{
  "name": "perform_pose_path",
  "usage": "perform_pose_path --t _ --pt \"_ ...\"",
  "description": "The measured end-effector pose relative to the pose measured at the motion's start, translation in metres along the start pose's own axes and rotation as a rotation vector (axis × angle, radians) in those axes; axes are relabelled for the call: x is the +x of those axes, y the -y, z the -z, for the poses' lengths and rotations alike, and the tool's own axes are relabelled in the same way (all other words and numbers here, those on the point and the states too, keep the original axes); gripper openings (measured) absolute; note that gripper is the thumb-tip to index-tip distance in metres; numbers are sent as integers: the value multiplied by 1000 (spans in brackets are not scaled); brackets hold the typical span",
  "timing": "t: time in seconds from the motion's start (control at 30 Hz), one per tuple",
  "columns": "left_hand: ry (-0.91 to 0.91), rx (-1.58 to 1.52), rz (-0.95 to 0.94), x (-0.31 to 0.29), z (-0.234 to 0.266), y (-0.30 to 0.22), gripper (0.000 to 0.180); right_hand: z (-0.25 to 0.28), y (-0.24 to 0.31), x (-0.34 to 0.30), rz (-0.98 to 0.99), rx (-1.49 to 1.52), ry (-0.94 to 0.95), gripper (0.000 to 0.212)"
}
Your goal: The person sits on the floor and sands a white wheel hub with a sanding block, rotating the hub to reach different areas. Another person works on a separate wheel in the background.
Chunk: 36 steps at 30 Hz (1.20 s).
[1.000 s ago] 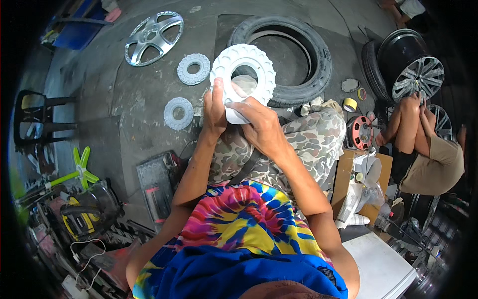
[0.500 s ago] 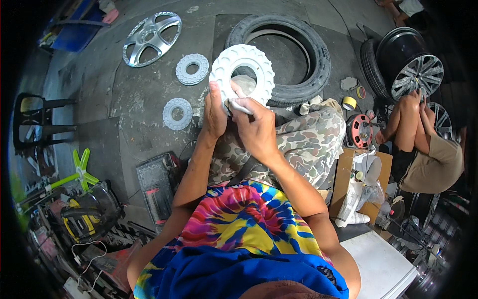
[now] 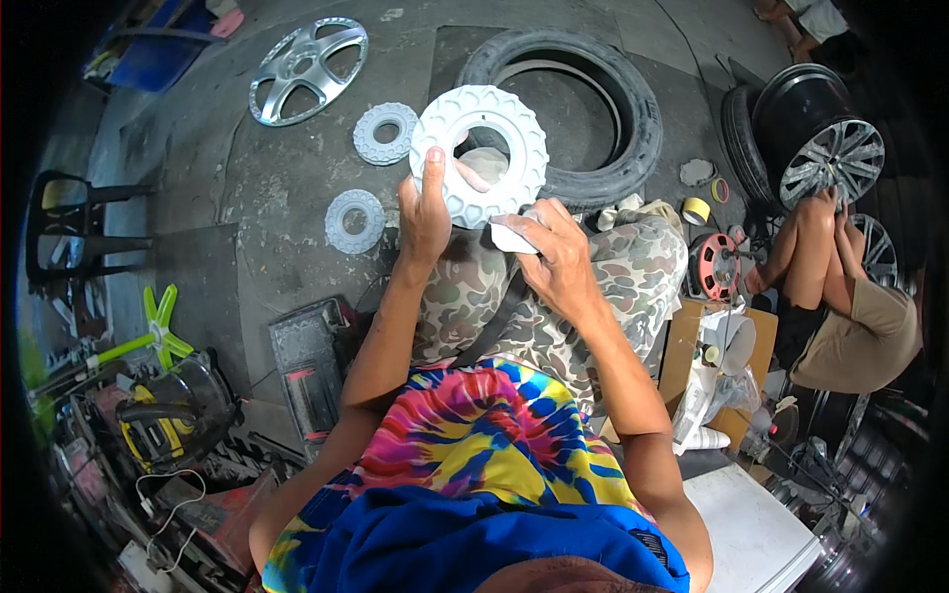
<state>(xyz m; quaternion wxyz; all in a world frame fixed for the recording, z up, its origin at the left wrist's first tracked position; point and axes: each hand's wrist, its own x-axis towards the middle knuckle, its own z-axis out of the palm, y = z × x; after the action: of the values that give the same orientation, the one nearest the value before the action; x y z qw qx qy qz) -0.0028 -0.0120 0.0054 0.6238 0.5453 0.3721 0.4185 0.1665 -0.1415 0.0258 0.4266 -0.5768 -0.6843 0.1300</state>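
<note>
A white ring point(image 3: 527, 128) with a scalloped rim and a large centre hole is held up over my lap. My left hand point(image 3: 427, 217) grips its left side, thumb across the face, fingers partly seen through the hole. Pinched in my right hand point(image 3: 565, 262) is a small white folded piece point(image 3: 512, 236), close to the ring's lower right edge. I cannot tell whether it is paper or cloth, or whether it touches the ring. Left of it on the floor lie two similar pale rings, an upper ring point(image 3: 367, 144) and a lower ring point(image 3: 340, 237).
Beyond the ring lie a tyre point(image 3: 643, 109) and a silver five-spoke wheel cover point(image 3: 301, 65). To the right, a co-worker's hands point(image 3: 828, 198) touch a wheel point(image 3: 828, 163). A carton point(image 3: 680, 346) and yellow tape point(image 3: 695, 211) sit at right; a black toolbox point(image 3: 311, 371) at left.
My right hand has moved right and slightly down with the white piece, from the ring's lower left to its lower right. My left thumb now lies further over the ring's face.
</note>
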Motion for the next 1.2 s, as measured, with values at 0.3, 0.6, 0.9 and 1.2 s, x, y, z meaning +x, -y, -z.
perform_pose_path --t 0.3,0.6,0.9,1.2 --pt "-81 37 -56 -3 -5 8 61 -16 10 13 -32 163 17 46" --pt "-15 105 -98 -3 -5 1 61 -15 19 9 54 -232 2 36" --pt "19 -31 0 -5 -3 4 64 -21 29 17 -343 393 -121 19" --pt "43 98 -139 -5 7 13 67 -30 21 26 -2 159 -67 42"
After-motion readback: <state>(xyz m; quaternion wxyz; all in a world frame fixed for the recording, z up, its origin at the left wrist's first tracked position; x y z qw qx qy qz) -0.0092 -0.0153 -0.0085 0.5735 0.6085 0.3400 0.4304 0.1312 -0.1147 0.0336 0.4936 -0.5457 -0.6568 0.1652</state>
